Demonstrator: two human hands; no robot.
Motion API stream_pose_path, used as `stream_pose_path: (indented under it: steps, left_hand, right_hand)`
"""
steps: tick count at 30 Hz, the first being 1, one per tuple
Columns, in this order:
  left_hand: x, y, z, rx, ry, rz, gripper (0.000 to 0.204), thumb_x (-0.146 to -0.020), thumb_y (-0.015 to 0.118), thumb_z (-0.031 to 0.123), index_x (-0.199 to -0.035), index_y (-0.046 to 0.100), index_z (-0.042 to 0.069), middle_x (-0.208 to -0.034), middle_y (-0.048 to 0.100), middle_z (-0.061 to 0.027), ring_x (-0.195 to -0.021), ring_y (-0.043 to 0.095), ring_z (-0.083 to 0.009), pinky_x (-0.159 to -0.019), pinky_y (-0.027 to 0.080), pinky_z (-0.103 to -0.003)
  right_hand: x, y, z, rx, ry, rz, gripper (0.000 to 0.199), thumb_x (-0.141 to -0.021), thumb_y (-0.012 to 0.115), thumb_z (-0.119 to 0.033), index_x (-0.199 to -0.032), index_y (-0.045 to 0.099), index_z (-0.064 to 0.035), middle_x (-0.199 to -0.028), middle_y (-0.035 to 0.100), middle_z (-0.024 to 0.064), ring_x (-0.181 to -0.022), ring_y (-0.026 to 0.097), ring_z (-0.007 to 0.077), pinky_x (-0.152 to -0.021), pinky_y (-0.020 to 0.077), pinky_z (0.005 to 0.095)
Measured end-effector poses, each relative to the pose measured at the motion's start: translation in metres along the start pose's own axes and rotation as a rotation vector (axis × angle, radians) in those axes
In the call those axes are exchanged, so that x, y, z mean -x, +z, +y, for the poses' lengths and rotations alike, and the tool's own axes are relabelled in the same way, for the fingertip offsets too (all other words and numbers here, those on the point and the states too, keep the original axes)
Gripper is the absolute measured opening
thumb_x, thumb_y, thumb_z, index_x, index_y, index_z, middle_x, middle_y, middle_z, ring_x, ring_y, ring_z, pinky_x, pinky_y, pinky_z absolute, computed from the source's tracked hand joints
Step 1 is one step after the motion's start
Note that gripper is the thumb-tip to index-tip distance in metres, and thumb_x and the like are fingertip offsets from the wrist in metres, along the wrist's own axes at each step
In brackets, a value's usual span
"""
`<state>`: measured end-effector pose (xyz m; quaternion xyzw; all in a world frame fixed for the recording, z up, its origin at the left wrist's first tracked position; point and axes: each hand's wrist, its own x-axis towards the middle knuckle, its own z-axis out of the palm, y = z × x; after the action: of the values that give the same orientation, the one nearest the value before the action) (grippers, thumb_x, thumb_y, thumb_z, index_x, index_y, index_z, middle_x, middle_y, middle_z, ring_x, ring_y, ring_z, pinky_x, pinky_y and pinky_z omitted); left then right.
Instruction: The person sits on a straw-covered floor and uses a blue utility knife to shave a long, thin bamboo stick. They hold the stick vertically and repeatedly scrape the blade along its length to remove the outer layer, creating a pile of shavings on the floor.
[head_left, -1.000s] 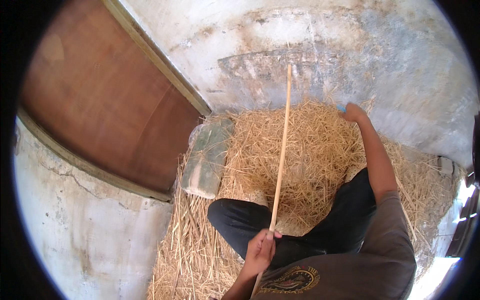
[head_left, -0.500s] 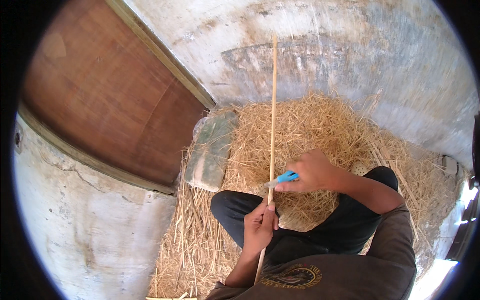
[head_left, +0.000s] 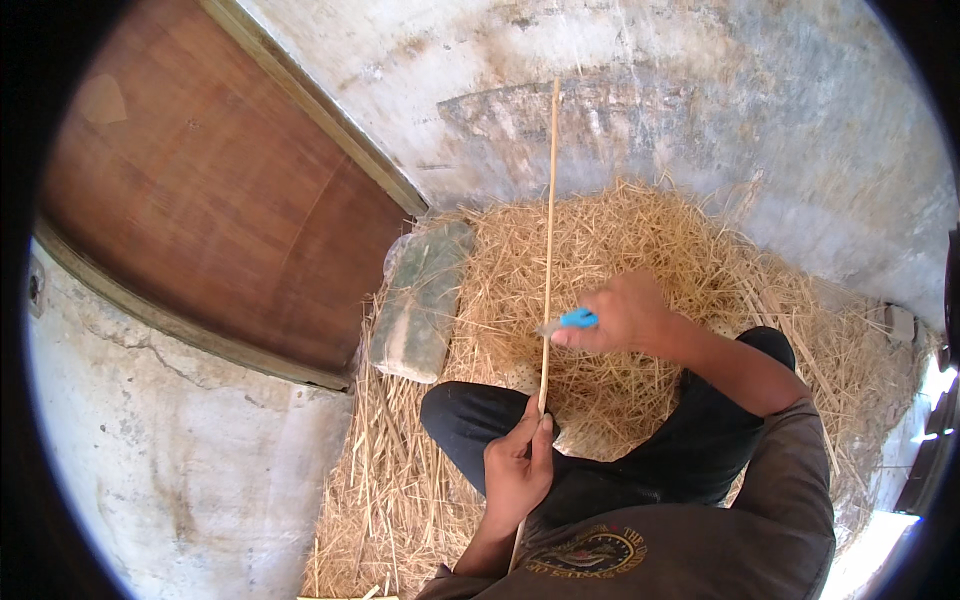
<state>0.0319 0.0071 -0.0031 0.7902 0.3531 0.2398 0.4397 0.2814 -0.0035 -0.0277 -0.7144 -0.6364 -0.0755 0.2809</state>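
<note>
A long, thin pale strip of wood or bamboo [head_left: 551, 200] runs up from my lap, past my left hand, its far tip in front of the wall. My left hand [head_left: 520, 458] is closed round its lower part, thumb on top. In my right hand [head_left: 622, 312] is a blue-handled utility knife [head_left: 577, 319], gripped in a fist. The blade lies against the strip, a little beyond my left hand. Both my legs [head_left: 650, 445] are folded beneath, in dark trousers.
Thin shavings [head_left: 620, 230] cover the floor in front and at both sides. A grey-green rectangular block [head_left: 425, 300] lies at the left. A brown wooden door [head_left: 230, 190] stands beyond it, and a stained plaster wall [head_left: 700, 120] closes off the far side.
My right hand has moved the knife farther from me along the strip. My left hand keeps its grip lower down, shifting slightly toward me.
</note>
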Motion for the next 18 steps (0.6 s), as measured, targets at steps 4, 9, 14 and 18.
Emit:
stream_pose_path:
  steps: [4, 9, 14, 18]
  left_hand:
    - [0.0, 0.0, -0.009, -0.059, 0.039, 0.02, 0.025, -0.091, 0.058, 0.007, -0.111, 0.062, -0.007, -0.105, 0.065, -0.025, -0.069, 0.06, -0.0056, -0.057, 0.048, -0.025]
    - [0.005, -0.002, -0.007, -0.028, -0.016, -0.011, 0.021, -0.09, 0.058, 0.007, -0.105, 0.064, -0.007, -0.113, 0.06, -0.0265, -0.071, 0.067, -0.0114, -0.058, 0.05, -0.027]
    - [0.004, 0.001, -0.015, 0.002, -0.001, 0.0, 0.02, -0.09, 0.058, 0.005, -0.104, 0.064, -0.007, -0.112, 0.061, -0.026, -0.068, 0.065, -0.0097, -0.057, 0.05, -0.027]
    - [0.012, -0.003, -0.013, -0.036, -0.014, -0.064, 0.02, -0.089, 0.058, 0.004, -0.105, 0.064, -0.006, -0.112, 0.061, -0.0254, -0.067, 0.065, -0.0102, -0.057, 0.05, -0.027]
  right_hand:
    - [0.01, -0.002, -0.026, -0.07, -0.213, 0.0, 0.071, -0.074, 0.054, -0.077, -0.049, 0.055, -0.0109, -0.039, 0.047, 0.0063, -0.036, 0.052, 0.0243, -0.036, 0.0376, 0.034]
    - [-0.013, 0.003, 0.016, 0.014, 0.06, -0.013, 0.074, -0.073, 0.05, -0.08, -0.052, 0.06, -0.0094, -0.041, 0.049, 0.0086, -0.037, 0.053, 0.0252, -0.038, 0.041, 0.0361]
    - [0.006, 0.008, -0.017, -0.015, -0.158, 0.009, 0.072, -0.077, 0.049, -0.078, -0.049, 0.056, -0.0119, -0.039, 0.044, 0.005, -0.033, 0.046, 0.0223, -0.035, 0.0359, 0.0364]
    - [-0.009, 0.013, 0.013, 0.046, 0.016, 0.056, 0.072, -0.077, 0.048, -0.078, -0.049, 0.056, -0.0114, -0.04, 0.045, 0.0065, -0.035, 0.048, 0.0234, -0.036, 0.0366, 0.0367]
